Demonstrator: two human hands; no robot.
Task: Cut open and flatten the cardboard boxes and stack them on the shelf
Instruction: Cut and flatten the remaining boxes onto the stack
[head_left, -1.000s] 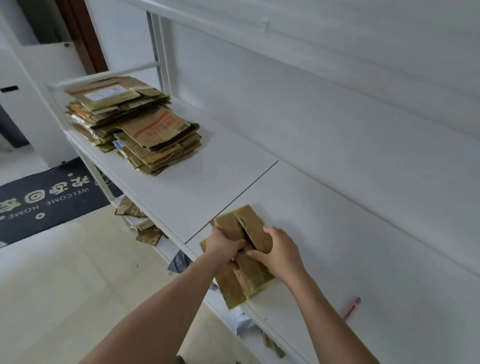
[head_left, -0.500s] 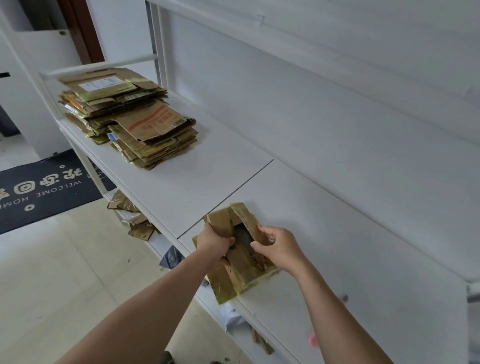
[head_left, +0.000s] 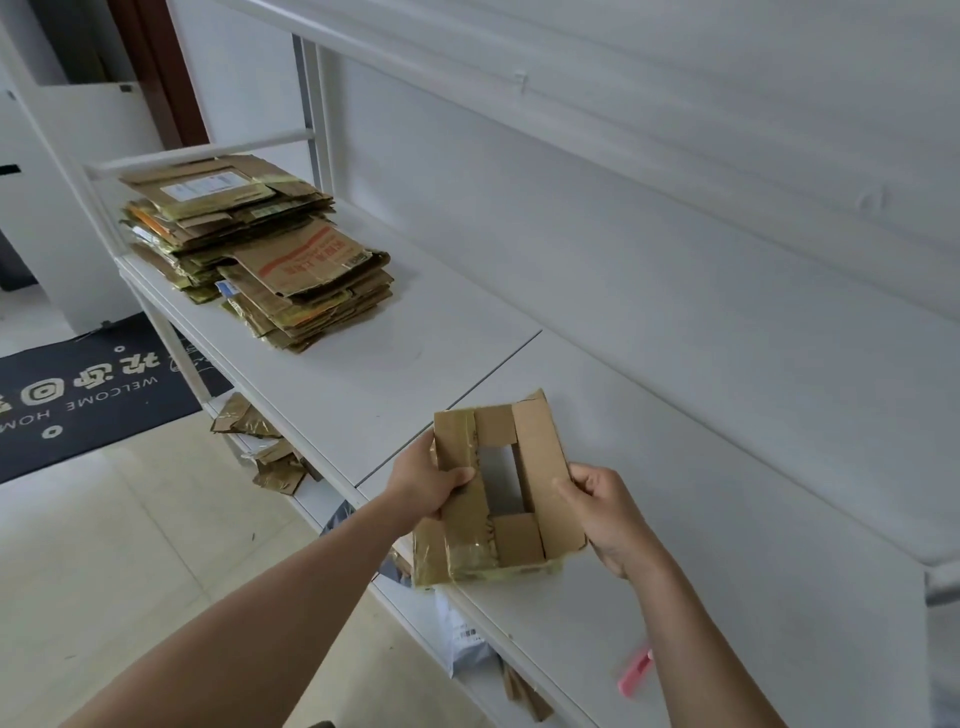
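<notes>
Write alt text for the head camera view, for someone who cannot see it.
A person's left hand and right hand grip opposite sides of a small brown taped cardboard box at the front edge of a long white shelf. Farther left on the shelf sits a stack of flattened brown cardboard boxes; a pink tool lies near the right forearm.

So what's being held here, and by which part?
A small cardboard box, gripped by both hands: the left hand on its taped left flap, the right hand on its right flap and side.
</notes>
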